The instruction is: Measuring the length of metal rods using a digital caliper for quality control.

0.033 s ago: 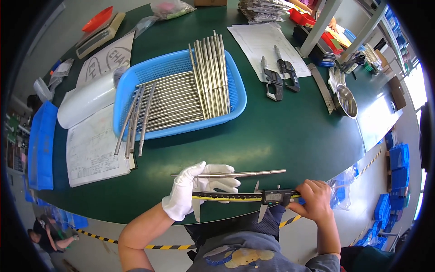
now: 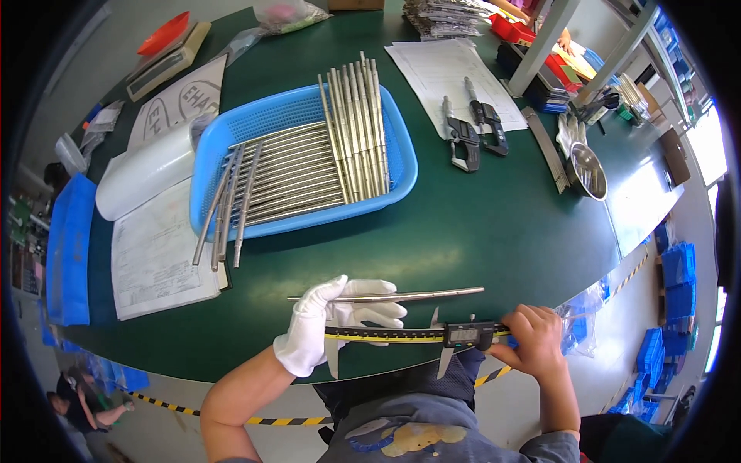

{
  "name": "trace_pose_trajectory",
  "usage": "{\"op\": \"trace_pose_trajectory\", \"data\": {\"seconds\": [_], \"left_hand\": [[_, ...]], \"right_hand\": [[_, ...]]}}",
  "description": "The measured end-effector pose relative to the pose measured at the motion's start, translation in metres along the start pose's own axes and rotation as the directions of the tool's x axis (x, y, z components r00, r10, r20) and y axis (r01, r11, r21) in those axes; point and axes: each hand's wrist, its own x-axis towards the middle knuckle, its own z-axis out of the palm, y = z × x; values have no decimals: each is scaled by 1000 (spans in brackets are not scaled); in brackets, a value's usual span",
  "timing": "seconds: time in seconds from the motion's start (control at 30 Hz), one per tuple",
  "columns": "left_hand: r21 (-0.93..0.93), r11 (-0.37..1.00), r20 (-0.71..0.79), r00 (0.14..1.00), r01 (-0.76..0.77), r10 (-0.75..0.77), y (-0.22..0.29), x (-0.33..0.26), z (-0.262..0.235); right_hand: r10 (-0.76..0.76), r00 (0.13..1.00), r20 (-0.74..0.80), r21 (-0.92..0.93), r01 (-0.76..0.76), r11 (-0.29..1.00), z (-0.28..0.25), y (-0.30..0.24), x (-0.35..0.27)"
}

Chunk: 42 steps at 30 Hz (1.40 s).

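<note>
My left hand (image 2: pixel 309 328), in a white glove, is closed on a thin metal rod (image 2: pixel 440 294). The rod lies nearly level across it, under the thumb. Just below, a digital caliper (image 2: pixel 386 335) with a black and yellow scale runs from the gloved palm to my right hand (image 2: pixel 532 338). Bare and curled, that hand grips the caliper's end beside the display. The caliper's jaws are wide apart, and the rod is above the scale, not between the jaws' lower tips. Some gloved fingers stretch out behind the scale.
A blue basket (image 2: pixel 305 224) holds many metal rods (image 2: pixel 289 174), several leaning over its rim. Two micrometers (image 2: pixel 463 143) lie right of it near paper sheets (image 2: pixel 421 65). A metal bowl (image 2: pixel 590 171), a plastic roll (image 2: pixel 147 174) and a scale (image 2: pixel 170 62) stand around the green table (image 2: pixel 494 231).
</note>
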Motion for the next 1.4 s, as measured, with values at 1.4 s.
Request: {"op": "trace_pose_trajectory", "data": {"seconds": [1.4], "left_hand": [[-80, 993, 139, 986, -87, 97, -11, 4, -14]], "right_hand": [[-95, 941, -324, 47, 117, 992, 8, 16, -4]]}}
